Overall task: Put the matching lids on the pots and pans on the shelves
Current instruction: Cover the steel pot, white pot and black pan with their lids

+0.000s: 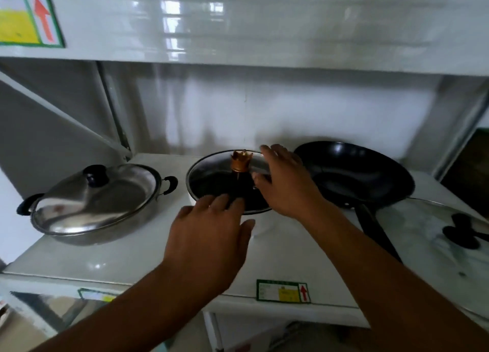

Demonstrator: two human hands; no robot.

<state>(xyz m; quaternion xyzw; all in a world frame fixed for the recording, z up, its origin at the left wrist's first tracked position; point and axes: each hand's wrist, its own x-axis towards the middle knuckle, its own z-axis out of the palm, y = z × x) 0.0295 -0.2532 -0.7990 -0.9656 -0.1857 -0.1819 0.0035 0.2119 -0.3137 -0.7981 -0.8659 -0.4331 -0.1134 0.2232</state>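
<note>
A glass lid point(211, 174) with a brown crown-shaped knob point(240, 161) lies on a white pot in the middle of the shelf. My right hand point(283, 182) rests on the lid's right rim, fingers spread. My left hand point(209, 235) hovers at the lid's near edge, fingers apart, holding nothing. On the left stands a steel pot point(87, 227) covered by a steel lid point(100, 195) with a black knob. A black frying pan point(354, 174) sits uncovered on the right, its handle pointing toward me. A glass lid with a black knob point(460, 230) lies at the far right.
The white shelf point(127, 256) has a labelled front edge point(283, 290). Another shelf point(238, 28) hangs close overhead. A slanted metal brace point(66, 116) and an upright post stand behind the steel pot.
</note>
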